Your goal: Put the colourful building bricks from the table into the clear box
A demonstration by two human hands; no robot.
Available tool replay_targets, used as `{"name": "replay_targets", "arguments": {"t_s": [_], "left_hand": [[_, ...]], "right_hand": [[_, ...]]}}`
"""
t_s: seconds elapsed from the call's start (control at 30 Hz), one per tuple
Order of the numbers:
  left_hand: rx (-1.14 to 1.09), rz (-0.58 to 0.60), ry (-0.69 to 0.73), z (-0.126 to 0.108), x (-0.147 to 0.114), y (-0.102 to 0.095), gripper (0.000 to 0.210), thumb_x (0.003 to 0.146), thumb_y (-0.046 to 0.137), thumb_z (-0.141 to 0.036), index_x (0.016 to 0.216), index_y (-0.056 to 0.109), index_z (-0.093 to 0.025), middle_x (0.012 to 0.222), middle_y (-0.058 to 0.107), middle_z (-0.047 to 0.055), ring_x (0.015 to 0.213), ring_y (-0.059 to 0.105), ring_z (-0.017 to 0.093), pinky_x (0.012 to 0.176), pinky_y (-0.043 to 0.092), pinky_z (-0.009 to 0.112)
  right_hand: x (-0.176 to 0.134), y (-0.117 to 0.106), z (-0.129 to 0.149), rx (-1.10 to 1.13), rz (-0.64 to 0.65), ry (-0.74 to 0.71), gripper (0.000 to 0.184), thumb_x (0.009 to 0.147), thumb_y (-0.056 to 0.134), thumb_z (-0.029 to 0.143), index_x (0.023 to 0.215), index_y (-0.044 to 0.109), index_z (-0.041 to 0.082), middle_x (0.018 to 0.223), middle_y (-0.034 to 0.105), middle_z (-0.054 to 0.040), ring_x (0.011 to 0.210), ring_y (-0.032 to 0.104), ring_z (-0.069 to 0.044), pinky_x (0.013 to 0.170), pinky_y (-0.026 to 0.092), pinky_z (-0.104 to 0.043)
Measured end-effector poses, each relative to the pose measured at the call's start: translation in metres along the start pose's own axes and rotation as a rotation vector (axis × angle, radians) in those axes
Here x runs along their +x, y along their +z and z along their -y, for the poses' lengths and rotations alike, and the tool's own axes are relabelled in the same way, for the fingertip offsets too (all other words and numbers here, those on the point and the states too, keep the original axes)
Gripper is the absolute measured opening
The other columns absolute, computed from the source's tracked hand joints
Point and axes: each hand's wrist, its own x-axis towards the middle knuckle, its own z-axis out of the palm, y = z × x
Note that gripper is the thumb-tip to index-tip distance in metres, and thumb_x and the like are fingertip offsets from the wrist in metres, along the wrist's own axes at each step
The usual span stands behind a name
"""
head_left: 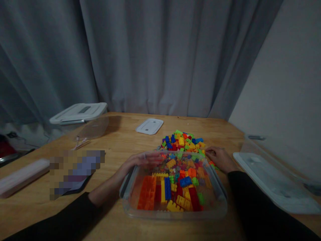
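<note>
On the wooden table (120, 140), the left hand (135, 164) rests with its fingers spread flat on the far-left rim of the clear bin (175, 214) of coloured bricks, while the right hand (220, 159), fingers loosely curled, touches the loose brick pile (183, 140) just behind the bin.
</note>
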Motion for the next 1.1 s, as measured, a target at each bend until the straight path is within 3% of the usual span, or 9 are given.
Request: {"name": "replay_targets", "arguments": {"t_s": [0.2,0.37,0.63,0.77,0.93,1.03,1.1], "left_hand": [[-0.040,0.013,0.020,-0.001,-0.001,0.004,0.038,0.088,0.053,-0.017,0.116,0.079,-0.019,0.127,0.077,0.011,0.124,0.068,0.033,0.116,0.040,0.053],[0.002,0.050,0.010,0.002,0.001,-0.007,0.041,0.089,0.056,-0.019,0.125,0.075,-0.017,0.136,0.072,0.013,0.127,0.066,0.034,0.119,0.036,0.056],[0.012,0.111,0.016,0.006,0.002,-0.013,0.044,0.091,0.056,-0.021,0.132,0.070,-0.016,0.143,0.067,0.016,0.134,0.061,0.034,0.123,0.031,0.056],[0.002,0.117,0.018,0.016,0.014,-0.028,0.044,0.091,0.055,-0.023,0.132,0.070,-0.018,0.139,0.070,0.013,0.135,0.060,0.034,0.122,0.030,0.057],[0.073,0.292,-0.006,0.028,0.043,-0.066,0.044,0.082,0.066,-0.027,0.125,0.074,-0.023,0.133,0.075,0.010,0.127,0.066,0.035,0.118,0.033,0.057],[0.105,0.279,-0.043,0.030,0.047,-0.073,0.043,0.081,0.068,-0.027,0.124,0.074,-0.026,0.133,0.075,0.009,0.127,0.066,0.035,0.116,0.036,0.057],[0.087,0.225,0.004,0.031,0.045,-0.072,0.041,0.081,0.067,-0.026,0.122,0.075,-0.026,0.130,0.076,0.009,0.124,0.068,0.037,0.113,0.038,0.058]], "right_hand": [[0.001,-0.006,0.002,-0.005,-0.025,0.015,0.025,0.090,0.059,0.036,0.097,0.077,0.021,0.100,0.080,-0.0110,0.093,0.073,-0.028,0.086,0.057,-0.042],[0.003,-0.016,0.008,0.018,-0.103,0.017,0.027,0.091,0.061,0.043,0.095,0.078,0.023,0.095,0.079,-0.0100,0.083,0.072,-0.026,0.078,0.057,-0.039],[-0.001,-0.023,0.043,0.147,-0.157,0.065,0.041,0.089,0.064,0.056,0.102,0.080,0.020,0.085,0.077,-0.0080,0.069,0.068,-0.022,0.062,0.052,-0.034],[-0.005,-0.024,0.064,0.280,-0.185,0.077,0.040,0.087,0.070,0.057,0.101,0.081,0.021,0.090,0.078,-0.0084,0.075,0.068,-0.023,0.065,0.054,-0.036],[-0.008,-0.026,0.088,0.553,-0.160,0.115,0.038,0.081,0.077,0.056,0.097,0.080,0.021,0.099,0.080,-0.0098,0.091,0.073,-0.026,0.080,0.059,-0.039],[-0.011,-0.027,0.100,0.691,-0.152,0.157,0.040,0.077,0.082,0.055,0.096,0.080,0.020,0.102,0.080,-0.0097,0.096,0.072,-0.025,0.090,0.058,-0.040],[-0.013,-0.028,0.108,0.764,-0.138,0.189,0.040,0.075,0.085,0.054,0.096,0.080,0.020,0.101,0.080,-0.0091,0.096,0.072,-0.024,0.090,0.058,-0.039]]}}
